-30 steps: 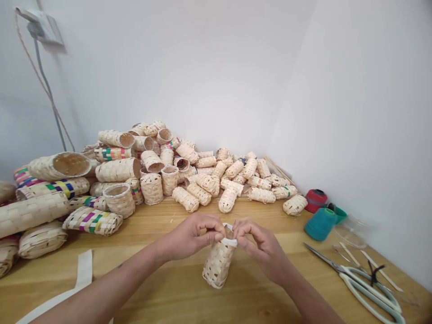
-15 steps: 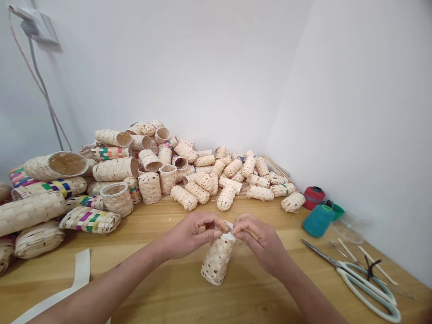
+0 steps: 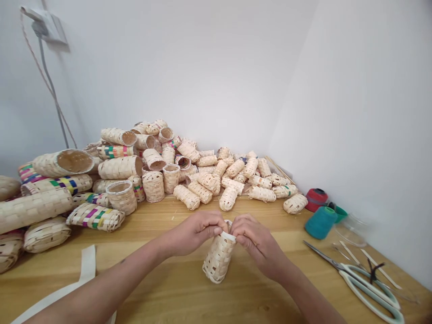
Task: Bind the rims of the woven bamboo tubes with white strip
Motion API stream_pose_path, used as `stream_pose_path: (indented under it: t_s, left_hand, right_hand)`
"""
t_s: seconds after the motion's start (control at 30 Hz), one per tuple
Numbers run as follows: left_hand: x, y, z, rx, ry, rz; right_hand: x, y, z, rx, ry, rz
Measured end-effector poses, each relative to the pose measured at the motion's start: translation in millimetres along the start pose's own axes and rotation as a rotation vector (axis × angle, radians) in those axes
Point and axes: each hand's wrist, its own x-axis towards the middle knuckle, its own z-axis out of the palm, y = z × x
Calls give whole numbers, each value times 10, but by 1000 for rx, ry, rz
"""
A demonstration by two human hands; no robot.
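A small woven basket (image 3: 218, 260) of pale wood strips is tilted between my hands, its mouth facing up and away from me. Along the near side of that mouth runs a white strip (image 3: 228, 236), folded over the edge. My left hand (image 3: 199, 231) pinches the rim from the left, thumb outside and fingertips at the opening. On the right side of the same rim, my right hand (image 3: 253, 240) is closed in a pinch too. My fingers hide part of the mouth, and the basket's inside cannot be seen.
A heap of woven baskets (image 3: 153, 185) covers the back and left of the wooden table (image 3: 162, 288). Scissors (image 3: 361, 283) lie at the right, near a teal thread cone (image 3: 320, 222), a red thread cone (image 3: 316, 199) and a clear container (image 3: 353, 227). A white band (image 3: 88, 263) lies front left.
My right fingers have closed in lower over the rim, and the white strip now shows as a straighter band on the near edge. The view has shifted slightly left.
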Motion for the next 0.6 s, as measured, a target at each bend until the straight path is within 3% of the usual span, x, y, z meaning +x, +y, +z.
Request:
stream_pose_path:
  t_s: [0.23,0.4,0.5,0.6]
  left_hand:
    - [4,-16,56,-143,84,-68]
    - [-13,-125,33,-265,105,-77]
    - [-26,-186,18,-323,118,-108]
    - [-38,-225,12,-362,143,-174]
  right_hand:
    - [-20,4,77,-12,70,40]
    - [-71,46,13,370,75,443]
    - [-93,106,-69,526,-53,589]
    - [-89,133,-197,443,-208,691]
